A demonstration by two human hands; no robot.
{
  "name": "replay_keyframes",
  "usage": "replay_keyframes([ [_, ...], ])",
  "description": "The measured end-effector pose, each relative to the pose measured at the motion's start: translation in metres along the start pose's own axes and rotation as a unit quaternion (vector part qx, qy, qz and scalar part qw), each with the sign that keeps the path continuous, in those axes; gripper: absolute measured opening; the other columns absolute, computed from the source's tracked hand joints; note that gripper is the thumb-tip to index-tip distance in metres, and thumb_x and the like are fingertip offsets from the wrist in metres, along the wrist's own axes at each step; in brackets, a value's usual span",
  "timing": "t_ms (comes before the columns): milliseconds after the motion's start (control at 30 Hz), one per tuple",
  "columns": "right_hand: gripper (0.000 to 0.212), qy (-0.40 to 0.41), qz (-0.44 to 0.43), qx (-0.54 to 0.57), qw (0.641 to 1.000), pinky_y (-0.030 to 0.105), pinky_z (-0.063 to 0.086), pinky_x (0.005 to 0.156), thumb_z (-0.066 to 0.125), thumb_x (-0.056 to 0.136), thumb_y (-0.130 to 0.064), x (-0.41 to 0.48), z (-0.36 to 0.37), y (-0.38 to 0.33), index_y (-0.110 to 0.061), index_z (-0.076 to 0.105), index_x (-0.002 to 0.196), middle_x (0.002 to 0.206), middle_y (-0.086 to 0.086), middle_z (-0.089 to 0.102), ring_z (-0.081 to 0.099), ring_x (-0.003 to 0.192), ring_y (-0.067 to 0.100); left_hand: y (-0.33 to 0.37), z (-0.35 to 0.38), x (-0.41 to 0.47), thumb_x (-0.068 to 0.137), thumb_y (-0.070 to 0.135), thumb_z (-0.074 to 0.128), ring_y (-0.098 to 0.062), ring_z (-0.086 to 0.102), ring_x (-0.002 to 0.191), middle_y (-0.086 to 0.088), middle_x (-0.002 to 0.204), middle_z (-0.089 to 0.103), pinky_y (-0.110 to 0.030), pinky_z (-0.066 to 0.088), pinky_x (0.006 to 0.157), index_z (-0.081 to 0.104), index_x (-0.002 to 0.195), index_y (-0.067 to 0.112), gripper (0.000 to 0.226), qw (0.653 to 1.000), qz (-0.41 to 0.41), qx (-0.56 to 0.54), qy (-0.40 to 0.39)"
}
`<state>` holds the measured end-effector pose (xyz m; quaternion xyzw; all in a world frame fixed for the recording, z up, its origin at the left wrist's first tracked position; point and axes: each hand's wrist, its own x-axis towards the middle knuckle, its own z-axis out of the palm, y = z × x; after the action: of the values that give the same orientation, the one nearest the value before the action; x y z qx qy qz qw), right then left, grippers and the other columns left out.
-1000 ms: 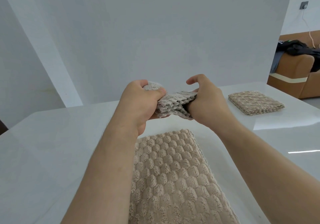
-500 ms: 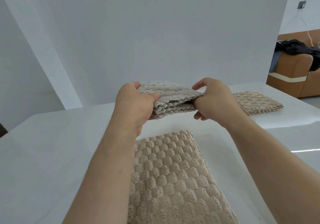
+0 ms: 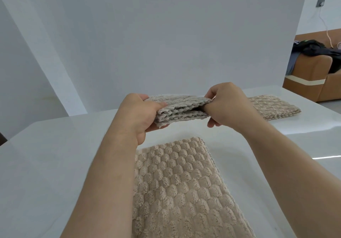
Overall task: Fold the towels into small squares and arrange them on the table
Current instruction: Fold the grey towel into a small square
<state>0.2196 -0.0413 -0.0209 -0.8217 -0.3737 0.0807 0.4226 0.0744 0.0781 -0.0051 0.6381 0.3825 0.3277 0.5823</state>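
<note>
One folded towel (image 3: 273,106) lies near the table's (image 3: 46,164) far right corner; left hand (image 3: 140,114) and right hand (image 3: 227,105) pinch a folded grey towel (image 3: 180,108) aloft; the beige towel (image 3: 180,191) at the near edge awaits folding.

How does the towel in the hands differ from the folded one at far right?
The held towel is off the table, gripped by the left hand and right hand; the far towel lies on it, untouched. The held towel looks greyer and smoother; the far towel is beige and bumpy. Both are folded in layers.
</note>
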Motion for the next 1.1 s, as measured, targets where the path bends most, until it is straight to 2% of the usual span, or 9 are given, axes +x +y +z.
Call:
replay_keyframes([
  [167, 0.020, -0.098, -0.083, -0.164, 0.978, 0.036, 0.059, 0.056, 0.056, 0.081, -0.012, -0.004, -0.001, -0.003, -0.013, 0.075, 0.075, 0.052, -0.001, 0.069, 0.071, 0.057, 0.015, 0.002, -0.007, 0.002, 0.091, 0.000, 0.069, -0.015, 0.063, 0.050, -0.017, 0.100, 0.063, -0.023, 0.052, 0.041, 0.041, 0.146, 0.001, 0.062, 1.000, -0.002, -0.017, 0.008],
  [333, 0.029, -0.141, -0.062, -0.175, 0.972, 0.016, 0.049, 0.045, 0.048, 0.090, -0.008, 0.002, 0.005, 0.001, -0.012, 0.075, 0.077, 0.054, -0.003, 0.071, 0.065, 0.044, 0.007, 0.001, -0.011, 0.003, 0.090, -0.003, 0.069, -0.017, 0.065, 0.060, -0.020, 0.120, 0.061, -0.021, 0.052, 0.041, 0.042, 0.147, 0.002, 0.063, 1.000, -0.007, -0.005, 0.003],
  [433, 0.029, -0.154, -0.077, -0.176, 0.969, 0.012, 0.044, 0.041, 0.046, 0.092, -0.007, 0.004, 0.006, 0.004, -0.012, 0.072, 0.082, 0.055, -0.009, 0.071, 0.068, 0.048, 0.006, 0.002, -0.010, 0.004, 0.090, -0.003, 0.069, -0.017, 0.065, 0.059, -0.020, 0.126, 0.059, -0.022, 0.052, 0.042, 0.041, 0.148, 0.004, 0.065, 1.000, 0.002, -0.005, 0.011],
  [567, 0.029, -0.257, -0.077, -0.031, 0.963, 0.026, 0.062, 0.068, 0.047, 0.095, -0.003, 0.007, 0.004, 0.014, -0.010, 0.074, 0.099, 0.090, -0.002, 0.080, 0.078, 0.074, 0.017, 0.005, -0.010, 0.001, 0.089, -0.002, 0.071, -0.013, 0.068, 0.051, -0.019, 0.126, 0.060, -0.023, 0.053, 0.043, 0.041, 0.149, 0.005, 0.068, 1.000, 0.011, -0.016, 0.008],
  [667, 0.028, -0.288, -0.059, 0.069, 0.953, 0.036, 0.063, 0.080, 0.051, 0.099, -0.001, 0.013, 0.002, 0.026, -0.011, 0.074, 0.112, 0.101, 0.000, 0.079, 0.078, 0.086, 0.023, 0.005, -0.008, -0.002, 0.089, -0.002, 0.071, -0.017, 0.069, 0.062, -0.015, 0.130, 0.056, -0.025, 0.055, 0.045, 0.038, 0.151, 0.006, 0.070, 1.000, 0.020, -0.011, 0.000],
  [767, 0.032, -0.268, -0.094, 0.010, 0.959, 0.035, 0.061, 0.081, 0.048, 0.102, -0.005, 0.017, 0.005, 0.032, -0.022, 0.072, 0.115, 0.104, -0.007, 0.078, 0.078, 0.084, 0.017, 0.003, -0.003, -0.002, 0.090, -0.005, 0.069, -0.024, 0.068, 0.072, -0.011, 0.129, 0.048, -0.028, 0.057, 0.045, 0.036, 0.153, 0.008, 0.072, 0.999, 0.035, 0.010, 0.000],
  [900, 0.048, -0.296, -0.125, -0.019, 0.947, 0.039, 0.060, 0.086, 0.042, 0.099, -0.001, 0.017, 0.010, 0.031, -0.031, 0.061, 0.131, 0.108, -0.005, 0.076, 0.078, 0.084, 0.016, 0.001, -0.003, -0.001, 0.090, -0.006, 0.068, -0.024, 0.068, 0.069, -0.010, 0.125, 0.048, -0.028, 0.056, 0.043, 0.037, 0.153, 0.008, 0.071, 0.998, 0.045, 0.035, 0.007],
  [1033, 0.083, -0.406, -0.059, 0.180, 0.894, 0.051, 0.054, 0.100, 0.062, 0.092, 0.007, 0.019, 0.004, 0.039, -0.032, 0.027, 0.156, 0.112, 0.006, 0.076, 0.073, 0.105, 0.036, 0.004, -0.005, -0.003, 0.091, -0.004, 0.068, -0.019, 0.068, 0.065, -0.011, 0.130, 0.053, -0.025, 0.054, 0.043, 0.039, 0.152, 0.010, 0.069, 0.998, 0.048, 0.027, 0.000],
  [1100, 0.077, -0.393, -0.005, 0.294, 0.871, 0.053, 0.054, 0.098, 0.057, 0.091, 0.006, 0.023, 0.007, 0.041, -0.029, 0.031, 0.153, 0.119, 0.016, 0.073, 0.070, 0.106, 0.040, 0.005, -0.004, -0.004, 0.091, -0.002, 0.068, -0.020, 0.069, 0.068, -0.010, 0.133, 0.052, -0.025, 0.054, 0.043, 0.038, 0.153, 0.011, 0.070, 0.998, 0.060, 0.032, -0.008],
])
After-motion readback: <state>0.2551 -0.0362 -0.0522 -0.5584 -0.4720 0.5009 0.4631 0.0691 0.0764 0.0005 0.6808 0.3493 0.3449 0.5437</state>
